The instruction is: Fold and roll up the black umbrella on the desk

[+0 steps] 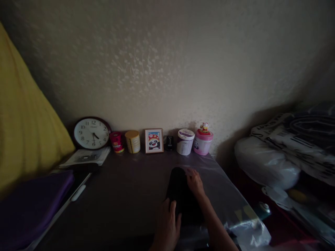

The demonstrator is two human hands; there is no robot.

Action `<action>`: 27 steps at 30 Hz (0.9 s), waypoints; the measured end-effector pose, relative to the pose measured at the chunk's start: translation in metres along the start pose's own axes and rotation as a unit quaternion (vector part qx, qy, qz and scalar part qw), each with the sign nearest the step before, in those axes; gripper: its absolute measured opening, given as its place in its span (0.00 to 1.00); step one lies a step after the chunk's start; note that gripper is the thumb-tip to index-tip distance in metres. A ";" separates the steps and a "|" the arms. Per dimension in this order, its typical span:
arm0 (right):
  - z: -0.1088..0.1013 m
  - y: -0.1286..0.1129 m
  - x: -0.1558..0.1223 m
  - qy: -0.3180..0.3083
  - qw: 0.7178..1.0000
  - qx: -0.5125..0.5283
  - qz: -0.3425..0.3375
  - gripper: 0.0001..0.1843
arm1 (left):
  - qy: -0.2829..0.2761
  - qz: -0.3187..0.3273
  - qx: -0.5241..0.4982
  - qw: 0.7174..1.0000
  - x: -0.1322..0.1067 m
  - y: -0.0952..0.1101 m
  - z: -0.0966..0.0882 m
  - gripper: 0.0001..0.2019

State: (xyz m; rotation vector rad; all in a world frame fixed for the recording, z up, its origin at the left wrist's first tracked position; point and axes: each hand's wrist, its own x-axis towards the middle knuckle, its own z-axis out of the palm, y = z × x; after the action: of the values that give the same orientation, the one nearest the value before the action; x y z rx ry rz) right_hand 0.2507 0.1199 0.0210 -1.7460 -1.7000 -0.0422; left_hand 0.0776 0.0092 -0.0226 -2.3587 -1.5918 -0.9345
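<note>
A long black item (178, 184) with a rounded far end lies on the dark table; it looks like soft cloth, but its kind is too dark to make out. My left hand (168, 221) rests along its near left edge, fingers apart and thumb reaching over the black surface. Farther up, my right hand (195, 182) touches the right edge near the rounded end, its fingers slightly bent and a little apart. Shadow hides the item's near end between my forearms.
Along the wall stand a clock (91, 133), a pink tub (117, 142), a yellow-lidded can (133, 142), a framed panda picture (154, 141), a white tub (185, 142) and a pink-lidded tub (203, 142). A purple case (39, 209) lies left; bulky bags (267, 160) sit right, beyond the table edge.
</note>
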 end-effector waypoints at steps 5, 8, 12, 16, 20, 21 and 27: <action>-0.030 0.041 -0.029 -0.040 0.986 -0.010 0.163 0.19 | 0.015 0.000 -0.021 1.000 -0.001 -0.001 -0.003 0.17; -0.040 0.045 -0.053 -0.087 0.981 0.027 0.173 0.20 | 0.019 0.000 -0.022 1.000 -0.001 0.000 -0.007 0.18; -0.043 0.031 -0.069 -0.097 0.982 0.062 0.149 0.21 | -0.009 -0.009 -0.040 0.999 0.001 0.001 -0.014 0.17; -0.040 0.017 -0.067 -0.091 0.985 0.040 0.142 0.20 | -0.016 -0.019 -0.046 0.999 0.001 0.002 -0.015 0.16; -0.037 0.008 -0.055 -0.089 0.987 0.043 0.127 0.19 | -0.020 -0.020 -0.037 0.999 -0.001 0.003 -0.011 0.17; -0.037 0.005 -0.051 -0.089 0.987 0.046 0.126 0.18 | -0.022 -0.023 -0.034 0.999 -0.001 0.004 -0.011 0.17; -0.036 -0.023 -0.032 -0.096 0.983 0.095 0.125 0.18 | -0.042 -0.037 -0.035 0.998 0.000 0.005 -0.012 0.18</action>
State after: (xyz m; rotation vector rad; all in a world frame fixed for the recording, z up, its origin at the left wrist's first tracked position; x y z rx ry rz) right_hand 0.2412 0.0721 0.0431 -1.8506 -1.5442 0.4018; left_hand 0.0776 0.0020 -0.0120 -2.4313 -1.7148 -0.9308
